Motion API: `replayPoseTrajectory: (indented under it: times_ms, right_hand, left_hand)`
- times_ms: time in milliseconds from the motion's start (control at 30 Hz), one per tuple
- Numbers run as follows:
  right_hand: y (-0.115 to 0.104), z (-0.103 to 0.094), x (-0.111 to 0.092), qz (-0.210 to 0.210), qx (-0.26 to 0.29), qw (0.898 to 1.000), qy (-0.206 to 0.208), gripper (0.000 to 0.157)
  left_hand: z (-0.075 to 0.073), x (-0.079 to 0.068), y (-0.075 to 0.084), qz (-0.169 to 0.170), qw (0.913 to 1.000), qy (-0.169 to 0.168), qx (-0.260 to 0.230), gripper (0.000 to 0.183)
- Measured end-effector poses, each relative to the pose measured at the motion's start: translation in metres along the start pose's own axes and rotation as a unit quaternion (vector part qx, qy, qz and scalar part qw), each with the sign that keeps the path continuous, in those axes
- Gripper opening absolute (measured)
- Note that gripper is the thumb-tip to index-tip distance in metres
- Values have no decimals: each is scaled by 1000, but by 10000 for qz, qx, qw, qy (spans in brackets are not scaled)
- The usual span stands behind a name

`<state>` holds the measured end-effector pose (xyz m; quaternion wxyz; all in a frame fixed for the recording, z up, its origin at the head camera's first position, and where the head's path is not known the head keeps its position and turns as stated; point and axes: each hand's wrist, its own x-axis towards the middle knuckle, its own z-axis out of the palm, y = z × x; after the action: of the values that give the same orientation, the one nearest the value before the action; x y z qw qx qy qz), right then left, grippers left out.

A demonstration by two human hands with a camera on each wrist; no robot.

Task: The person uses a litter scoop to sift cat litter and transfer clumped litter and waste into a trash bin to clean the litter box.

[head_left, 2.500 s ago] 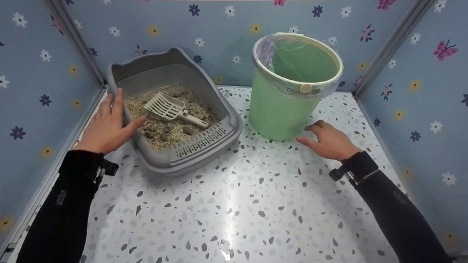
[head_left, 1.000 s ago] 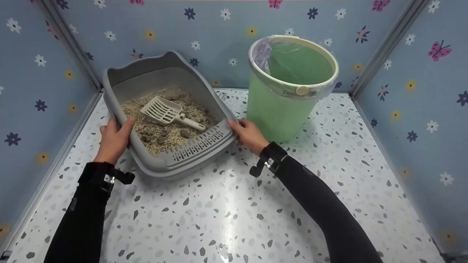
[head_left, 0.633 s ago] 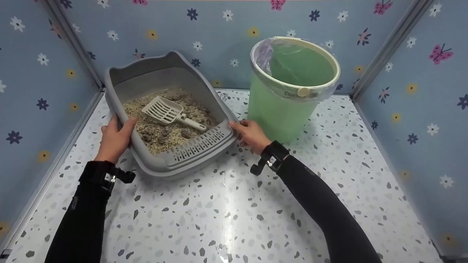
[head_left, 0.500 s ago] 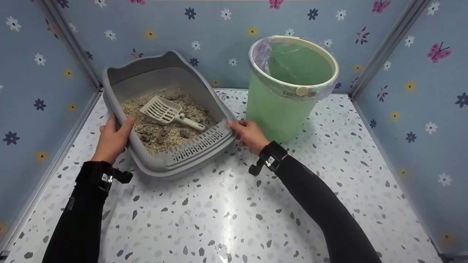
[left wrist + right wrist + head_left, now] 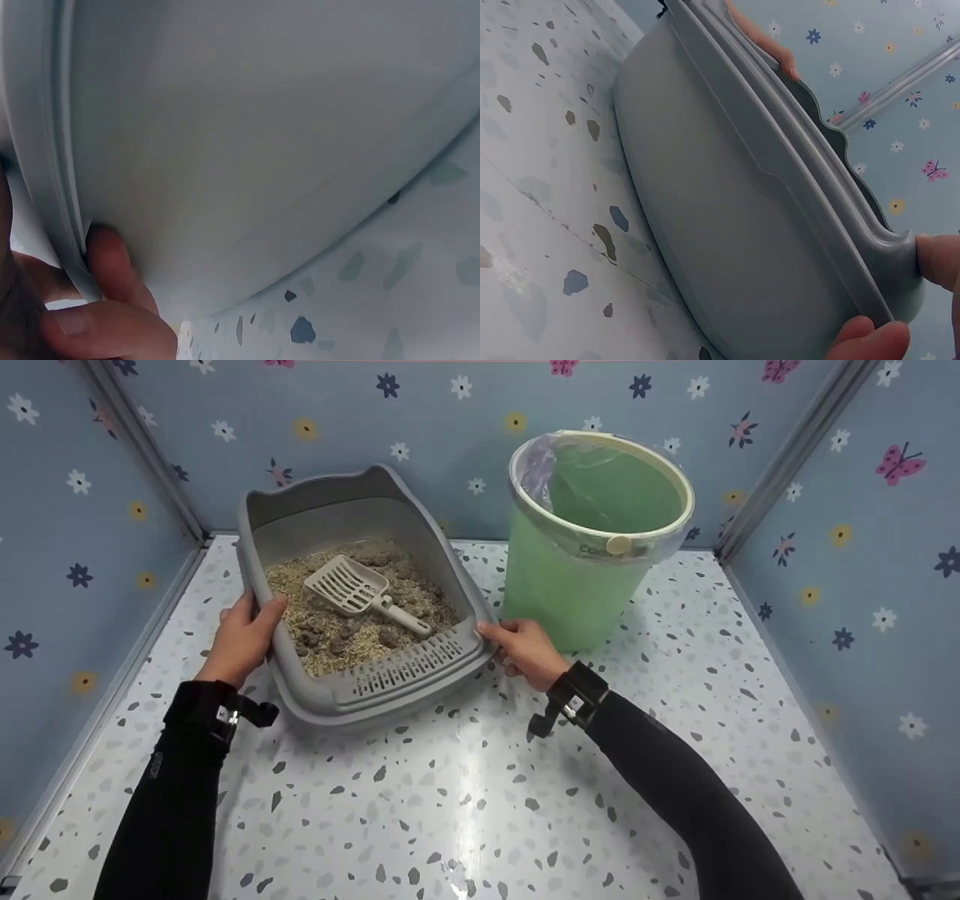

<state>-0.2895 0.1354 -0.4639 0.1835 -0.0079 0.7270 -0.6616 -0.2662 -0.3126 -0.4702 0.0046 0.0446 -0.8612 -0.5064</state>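
Observation:
A grey litter box (image 5: pixel 390 679) with high back walls stands left of centre in the head view, holding tan litter (image 5: pixel 330 649) with darker clumps. On the litter lies a beige slotted litter scoop (image 5: pixel 351 583), its handle toward the front right. My left hand (image 5: pixel 244 641) grips the box's left rim, thumb on top; in the left wrist view its curled fingers (image 5: pixel 120 330) hook under the rim. At the front right corner my right hand (image 5: pixel 529 651) grips the rim, thumb above and fingers (image 5: pixel 870 341) beneath the lip in the right wrist view.
Just right of the box stands a green trash bin (image 5: pixel 574 592) with a clear bag folded over its cream rim. Flower-patterned blue walls (image 5: pixel 480 457) enclose the back and both sides. The speckled white floor (image 5: pixel 450 810) stretches toward me.
Both hands came to the litter box and took hold of its rim. Over the last half second the box has shifted right and turned slightly, with the scoop riding in it.

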Motion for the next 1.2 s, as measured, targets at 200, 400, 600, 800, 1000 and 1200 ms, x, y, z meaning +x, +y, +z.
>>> replayPoseTrajectory:
  times_ms: [200, 400, 600, 800, 1000, 1200]
  right_hand:
    - [1, -6, -17, 169, -99, 9998, -58, 35]
    - [5, -10, -33, 285, -215, 9992, -171, 38]
    - [13, -9, -49, 272, -165, 9995, 16, 39]
    - [19, -4, -61, 74, -341, 9993, 104, 40]
    - [22, -3, -71, 71, -270, 9994, 201, 37]
    - [25, -4, -77, 146, -298, 9993, 147, 38]
  left_hand:
    - [3, 9, 3, 100, 9995, -289, 87, 91]
    - [5, 19, 7, 426, 9975, -551, -74, 86]
    - [10, 23, 13, 488, 9948, -830, -324, 83]
    - [11, 25, 16, 435, 9934, -951, -482, 79]
    - [12, 26, 24, 347, 9924, -1102, -416, 80]
    - [14, 32, 24, 368, 9903, -1289, -354, 79]
